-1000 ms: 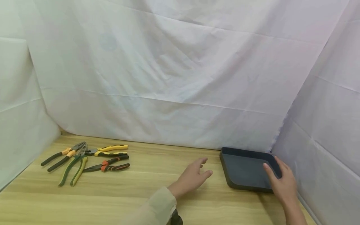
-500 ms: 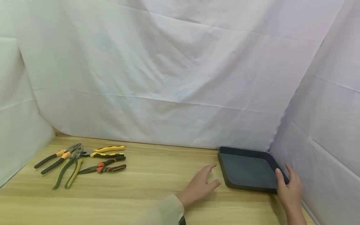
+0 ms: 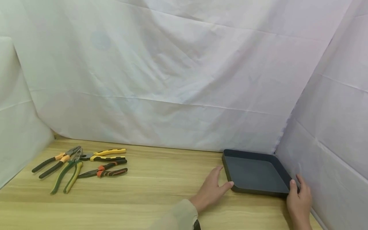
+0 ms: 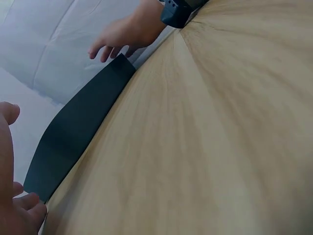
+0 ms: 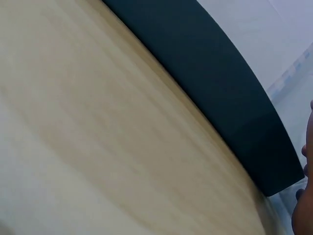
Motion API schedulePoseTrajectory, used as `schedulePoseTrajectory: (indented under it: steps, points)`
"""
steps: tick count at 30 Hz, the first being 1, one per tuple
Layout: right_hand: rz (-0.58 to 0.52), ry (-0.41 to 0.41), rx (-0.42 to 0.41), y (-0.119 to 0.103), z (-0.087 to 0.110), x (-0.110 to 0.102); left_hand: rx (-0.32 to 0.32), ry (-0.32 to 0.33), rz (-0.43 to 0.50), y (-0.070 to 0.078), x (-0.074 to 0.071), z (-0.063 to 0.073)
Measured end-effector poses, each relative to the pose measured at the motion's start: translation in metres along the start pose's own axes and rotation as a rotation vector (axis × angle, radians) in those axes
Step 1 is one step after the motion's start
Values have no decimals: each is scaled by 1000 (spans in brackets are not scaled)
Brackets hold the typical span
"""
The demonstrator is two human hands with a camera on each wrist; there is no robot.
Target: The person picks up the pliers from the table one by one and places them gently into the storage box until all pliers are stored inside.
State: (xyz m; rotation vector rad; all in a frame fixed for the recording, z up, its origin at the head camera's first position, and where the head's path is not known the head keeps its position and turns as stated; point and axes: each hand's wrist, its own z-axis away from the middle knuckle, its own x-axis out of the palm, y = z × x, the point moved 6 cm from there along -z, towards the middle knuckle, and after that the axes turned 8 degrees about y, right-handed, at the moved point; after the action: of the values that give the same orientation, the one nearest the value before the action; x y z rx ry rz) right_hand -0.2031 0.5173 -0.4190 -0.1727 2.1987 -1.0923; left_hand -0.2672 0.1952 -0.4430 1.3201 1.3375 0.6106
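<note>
A dark, shallow rectangular tray [image 3: 256, 174] lies on the wooden table at the right, beside the cloth corner. My left hand [image 3: 211, 190] is at its left side, with the thumb out by the near-left corner and the fingers stretched along the wall. At the near-right corner is my right hand [image 3: 299, 201], its thumb close to the rim and its fingers outside the right wall. From the left wrist, the tray's outer wall [image 4: 78, 127] stretches between both hands, the right fingers loosely bent. The right wrist view catches only the edge of the right hand [image 5: 304, 205].
Several pliers lie grouped at the table's left: orange-and-black [image 3: 57, 161], green-and-yellow [image 3: 67, 174], yellow-and-black [image 3: 109, 155], and red-and-black long-nose ones [image 3: 106, 169]. White cloth [image 3: 172, 80] hangs behind the table [image 3: 161, 179] and along both sides.
My left hand has moved right, up to the tray's left side. My right hand has drawn back toward the near-right corner. The pliers shift slightly left in view as the head turns.
</note>
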Motion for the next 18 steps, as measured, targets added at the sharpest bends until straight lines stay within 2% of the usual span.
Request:
schedulePoseTrajectory:
  steps: [5,10,18]
  points:
    - [17,-1,39,9,-2,4,-42,-9,26,0,11,-3]
    - [68,-48,76,15,-3,9,-59,-13,-3,1,18,-6]
    - [172,-110,92,19,-1,13,-82,-58,-61,-2,25,-8]
